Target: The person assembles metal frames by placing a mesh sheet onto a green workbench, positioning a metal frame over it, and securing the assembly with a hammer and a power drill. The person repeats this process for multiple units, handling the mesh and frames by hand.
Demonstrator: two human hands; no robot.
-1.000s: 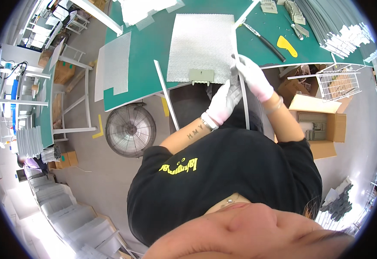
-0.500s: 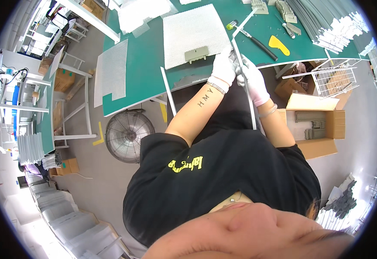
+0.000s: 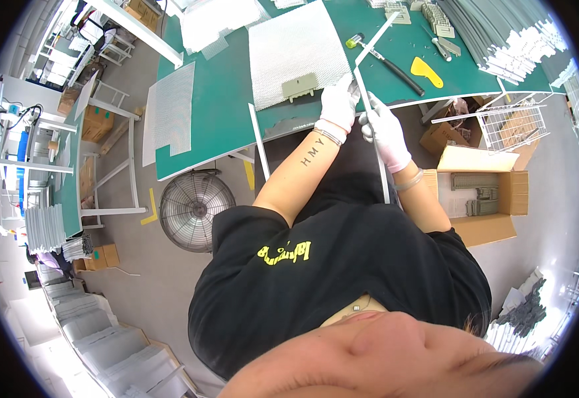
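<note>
My right hand (image 3: 387, 132), in a white glove, is closed round a long thin pale strip (image 3: 380, 171). The strip runs from the table edge down toward my body. My left hand (image 3: 338, 106), gloved too, is closed beside the strip's upper part; what its fingertips hold is too small to make out. A second pale strip (image 3: 377, 40) slants away from the upper end of the first. Left of my hands, a white mesh sheet (image 3: 296, 50) lies on the green table, with a grey-green bracket (image 3: 300, 85) on its near edge. Another thin strip (image 3: 259, 139) juts over the table edge.
A black-handled hammer (image 3: 399, 73), a green-handled screwdriver (image 3: 354, 40) and a yellow scraper (image 3: 427, 71) lie right of the sheet. Another mesh sheet (image 3: 173, 109) is at the left. A floor fan (image 3: 198, 211) and an open carton (image 3: 485, 229) stand below the table.
My hands have moved slightly apart, the left one a little left and up. My right fingers have shifted on the strip, whose near end has moved slightly left.
</note>
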